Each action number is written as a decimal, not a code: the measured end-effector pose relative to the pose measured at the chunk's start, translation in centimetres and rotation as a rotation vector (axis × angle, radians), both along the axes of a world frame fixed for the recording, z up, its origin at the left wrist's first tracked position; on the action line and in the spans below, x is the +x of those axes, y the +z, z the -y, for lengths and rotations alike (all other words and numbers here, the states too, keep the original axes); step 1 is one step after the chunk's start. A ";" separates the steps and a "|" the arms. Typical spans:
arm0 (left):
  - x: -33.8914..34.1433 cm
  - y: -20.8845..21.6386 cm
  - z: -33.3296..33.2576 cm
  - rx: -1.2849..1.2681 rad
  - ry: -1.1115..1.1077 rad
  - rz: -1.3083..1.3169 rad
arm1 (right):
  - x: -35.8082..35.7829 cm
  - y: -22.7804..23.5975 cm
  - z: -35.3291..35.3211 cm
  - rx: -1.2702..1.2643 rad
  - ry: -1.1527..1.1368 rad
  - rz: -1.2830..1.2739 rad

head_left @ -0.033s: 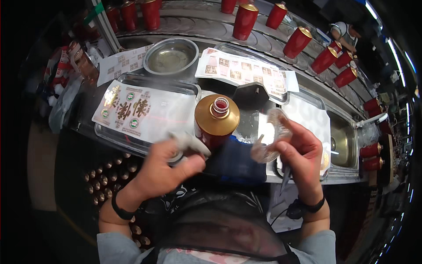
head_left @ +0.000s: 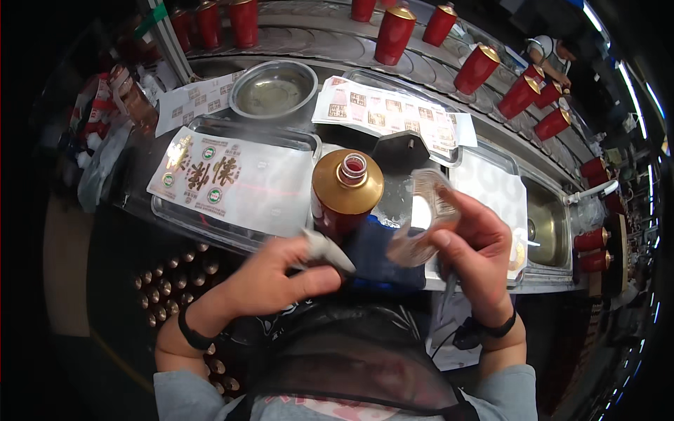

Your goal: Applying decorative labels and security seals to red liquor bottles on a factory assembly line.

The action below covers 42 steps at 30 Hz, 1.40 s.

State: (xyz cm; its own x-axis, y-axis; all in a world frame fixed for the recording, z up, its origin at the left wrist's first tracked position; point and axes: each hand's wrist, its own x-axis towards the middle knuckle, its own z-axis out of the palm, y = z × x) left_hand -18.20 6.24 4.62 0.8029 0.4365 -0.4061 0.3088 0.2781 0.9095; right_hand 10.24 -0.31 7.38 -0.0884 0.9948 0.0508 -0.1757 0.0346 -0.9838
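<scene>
My left hand (head_left: 270,277) is closed on a pale grey cloth-like piece (head_left: 324,250), just left of and nearer than the bottle. In my right hand (head_left: 479,251), thumb and fingers pinch a clear, ridged plastic piece (head_left: 421,219); its exact kind is unclear. A thin grey tool (head_left: 447,286) shows below the right palm, partly hidden. Between the hands stands a red bottle with a gold shoulder (head_left: 345,191), upright and uncapped at the neck. Dark blue cloth (head_left: 386,254) lies beside it, at the table's near edge.
Left of the bottle, a metal tray (head_left: 203,224) bears a sheet of gold stickers (head_left: 210,168). Behind are a metal bowl (head_left: 274,90) and printed sheets (head_left: 379,112). Red bottles (head_left: 394,35) line the conveyor (head_left: 309,38). A sink (head_left: 551,221) is at right; a person (head_left: 554,56) works far off.
My left hand has shifted slightly right with the pale piece, nearer the blue cloth. The clear plastic in my right hand has tilted, its lower end moving left. The bottle has stayed in place.
</scene>
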 end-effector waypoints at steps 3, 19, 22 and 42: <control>1.8 -0.2 1.3 -0.468 0.213 0.481 | -3.1 0.7 -0.2 0.129 0.028 0.023; 4.4 -2.9 -4.6 0.715 0.871 0.424 | -6.3 -4.9 -5.8 0.127 -0.372 0.182; 4.7 -3.4 -5.0 0.250 0.811 0.682 | -5.9 -5.1 -6.2 -0.021 -0.270 0.018; 4.5 -3.9 -3.9 0.299 0.782 0.658 | -5.7 -6.7 -8.5 -0.013 -0.093 -0.055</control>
